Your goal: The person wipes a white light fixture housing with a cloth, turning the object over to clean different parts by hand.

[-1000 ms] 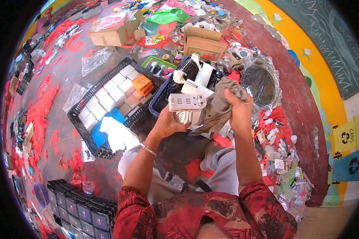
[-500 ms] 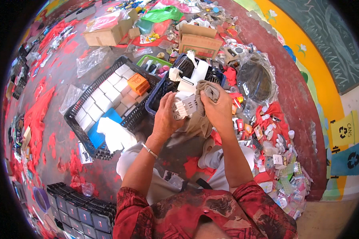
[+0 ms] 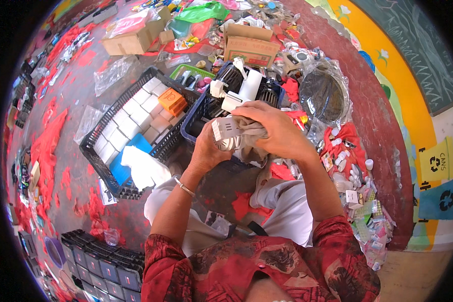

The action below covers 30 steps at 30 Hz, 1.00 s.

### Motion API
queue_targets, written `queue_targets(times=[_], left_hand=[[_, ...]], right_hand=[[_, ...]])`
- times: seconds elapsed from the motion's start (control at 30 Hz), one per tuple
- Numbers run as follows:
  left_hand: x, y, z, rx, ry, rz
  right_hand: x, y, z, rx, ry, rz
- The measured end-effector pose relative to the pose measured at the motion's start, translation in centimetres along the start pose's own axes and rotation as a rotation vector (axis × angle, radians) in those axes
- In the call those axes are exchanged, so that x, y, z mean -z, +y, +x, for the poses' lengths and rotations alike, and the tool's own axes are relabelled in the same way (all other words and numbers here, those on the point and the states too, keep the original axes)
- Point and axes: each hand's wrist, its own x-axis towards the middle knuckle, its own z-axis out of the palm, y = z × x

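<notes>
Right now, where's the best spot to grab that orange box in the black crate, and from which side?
Take the orange box by its two long sides, coming from above. It lies flat on the white boxes with its top exposed, and the crate wall blocks any sideways reach.

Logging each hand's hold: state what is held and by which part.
Left hand cradles the small white fan from beneath; right hand presses a grey cloth over its top.

Crate of boxes [image 3: 136, 121] left of basket [image 3: 196, 123], cardboard box [image 3: 250, 45] behind, plastic-wrapped disc [image 3: 323, 95] right.
</notes>
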Motion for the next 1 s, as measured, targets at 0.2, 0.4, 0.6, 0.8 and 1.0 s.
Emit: queue_targets(times=[0.2, 0.4, 0.6, 0.8, 1.0], left_hand=[[0.5, 1.9, 0.7, 0.165, -0.174, -0.357], [0.6, 2.2, 0.7, 0.154, -0.182, -0.5], [0.7, 2.0, 0.5, 0.125, -0.238, -0.501], [1.2, 1.4, 0.0, 0.191, -0.345, -0.49], [1.0, 0.5, -0.6, 0.263, -0.459, -0.662]], right_hand=[[4.0, 5.8, -2.9, -0.114, 0.932, 1.018], [2.9, 4.4, -2.9, -0.195, 0.92, 1.127], [-0.5, 0.3, 0.5, -0.201, 0.543, 0.869], [-3.5, 1.4, 2.0, -0.263, 0.359, 1.003], [-3.4, 0.8, 2.8, -0.328, 0.426, 0.693]])
